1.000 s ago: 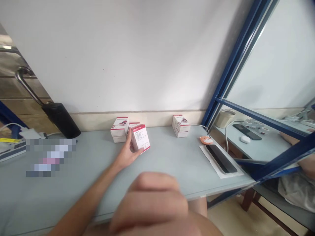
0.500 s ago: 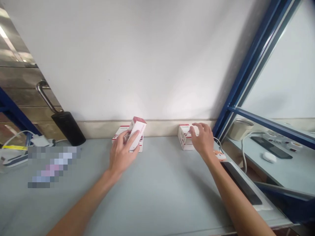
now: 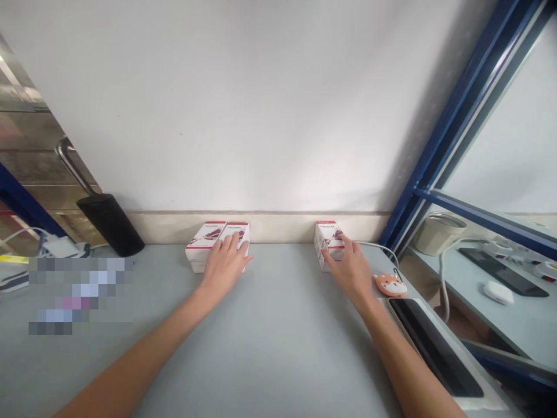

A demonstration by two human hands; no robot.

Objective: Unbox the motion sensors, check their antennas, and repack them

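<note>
Two white boxes with red edges, a left one [image 3: 204,237] and a right one [image 3: 243,229], lie side by side against the wall, seemingly on top of other boxes. My left hand [image 3: 223,264] rests on the right one of this pair, its fingers spread over the top. Further right, another white and red box [image 3: 327,233] stands by the wall. Around its front and right side is my right hand [image 3: 351,270], with thumb at the front and fingertips on the top right edge.
A black cylinder with a metal handle [image 3: 114,226] stands at the left. At the right are an orange animal-shaped item [image 3: 391,285], a black flat device [image 3: 435,348], a white cable [image 3: 380,246] and a blue frame [image 3: 413,186]. A blurred patch covers the left.
My left hand has lowered the box it held onto the left group, beside the other box. My right hand has come down around the right box. The view has shifted slightly.
</note>
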